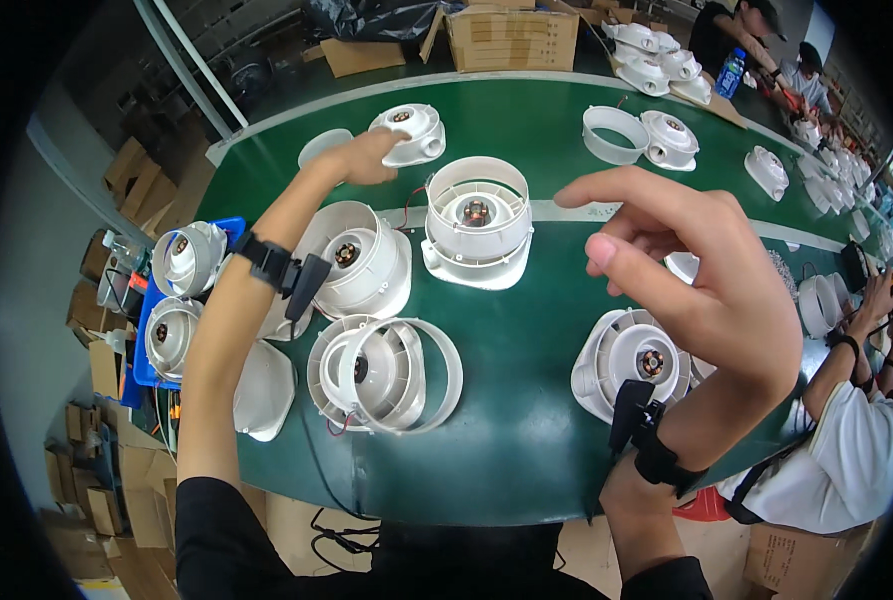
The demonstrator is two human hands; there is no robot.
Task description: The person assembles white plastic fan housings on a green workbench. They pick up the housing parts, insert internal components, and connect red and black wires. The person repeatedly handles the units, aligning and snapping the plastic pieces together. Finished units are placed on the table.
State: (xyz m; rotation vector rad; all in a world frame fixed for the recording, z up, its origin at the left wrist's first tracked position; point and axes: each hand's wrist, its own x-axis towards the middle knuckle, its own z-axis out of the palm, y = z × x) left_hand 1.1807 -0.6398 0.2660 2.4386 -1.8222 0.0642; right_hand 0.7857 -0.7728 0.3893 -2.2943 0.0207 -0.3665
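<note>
My left hand (364,158) reaches across the green table to a white round motor housing (413,138). Its fingers stretch over the housing's left edge; I cannot tell whether they touch it. A white plastic ring (323,146) lies just behind that wrist. My right hand (701,265) hovers over the right side, thumb and index finger apart, holding nothing. Between the hands stands a white motor housing with a ring on top (477,215), a copper-wound motor in its middle. Below my right hand sits another white housing (631,365), partly hidden by the wrist.
More housings (358,262) and a tilted loose ring (401,375) occupy the left half. A blue crate (144,335) with housings stands at the left edge. Farther back are another ring (614,135), a housing (670,140) and a cardboard box (513,40). Other people work along the right.
</note>
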